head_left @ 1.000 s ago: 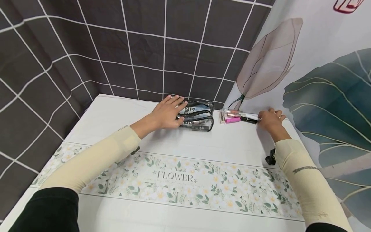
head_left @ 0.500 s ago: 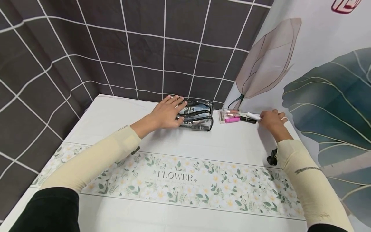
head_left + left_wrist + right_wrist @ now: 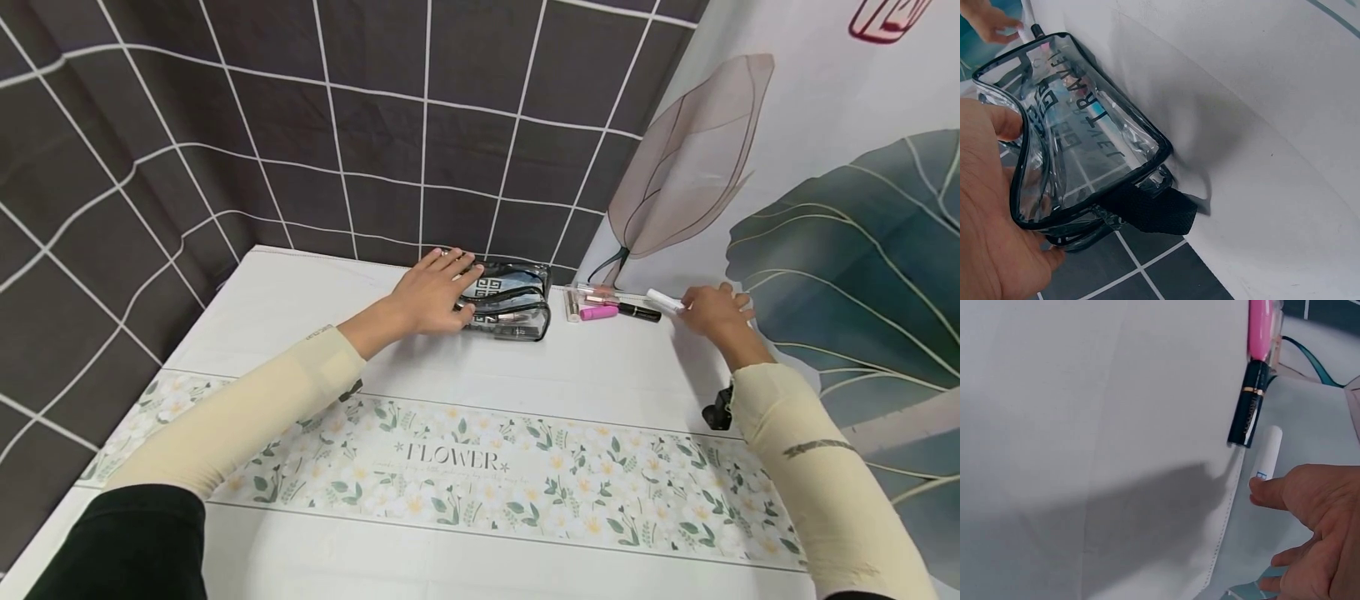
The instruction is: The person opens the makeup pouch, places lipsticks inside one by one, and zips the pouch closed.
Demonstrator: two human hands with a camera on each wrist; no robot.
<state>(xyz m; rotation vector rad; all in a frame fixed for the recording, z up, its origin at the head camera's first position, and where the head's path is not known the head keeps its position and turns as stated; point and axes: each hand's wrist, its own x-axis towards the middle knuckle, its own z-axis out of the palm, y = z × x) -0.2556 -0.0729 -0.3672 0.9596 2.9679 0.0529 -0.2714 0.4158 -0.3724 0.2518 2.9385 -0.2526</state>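
A clear zip pouch with black trim (image 3: 525,310) lies by the back edge of the table. My left hand (image 3: 431,296) grips its left end; in the left wrist view, thumb and fingers sit on opposite sides of the pouch (image 3: 1094,125), and slim items show through its plastic. At the right, my right hand (image 3: 716,317) pinches a slim white tube (image 3: 664,301). The right wrist view has the tube (image 3: 1269,447) sticking out past the thumb, with a small blue mark on it. Just left of it lies a black tube with gold bands (image 3: 1249,406).
Beside the pouch lie a bright pink tube (image 3: 598,313), a small pale gold tube (image 3: 572,306) and clear slender items (image 3: 600,292). A dark grid-patterned curtain (image 3: 375,125) hangs behind the white table (image 3: 585,375). A leaf-print curtain (image 3: 840,275) borders the right side.
My right hand has shifted right, drawing the white tube away from the other tubes, so more of it shows. My left hand and the pouch have stayed put.
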